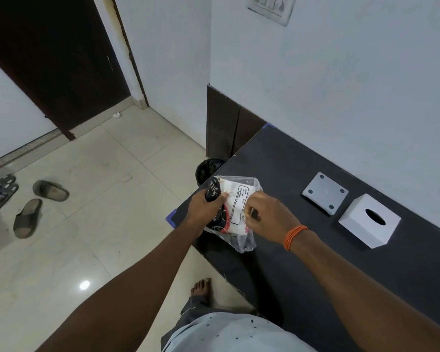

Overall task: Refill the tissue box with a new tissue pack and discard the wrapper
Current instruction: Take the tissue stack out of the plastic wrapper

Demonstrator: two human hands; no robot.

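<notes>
White walls and pale floor tiles frame a dark countertop (302,174) whose near corner sits under both hands. On the left hand (205,209), fingers curl tightly around the dark printed end of the tissue pack (233,212), thumb pressed across its top, with the forearm reaching in straight from the lower left. On the right hand (269,219), fingertips pinch the clear plastic wrapper at the pack's white labelled face; whether they grip only the film or the tissues beneath is hard to tell. That wrist, ringed by an orange thread band (295,237), bends down from a forearm crossing the counter from the lower right. Both hands hold the pack just above the counter's edge. Further right on the counter lie the white tissue box cover (368,221), slot upward, and beside it the grey base plate (325,193). A black-lined bin (208,170) stands on the floor past the corner.
</notes>
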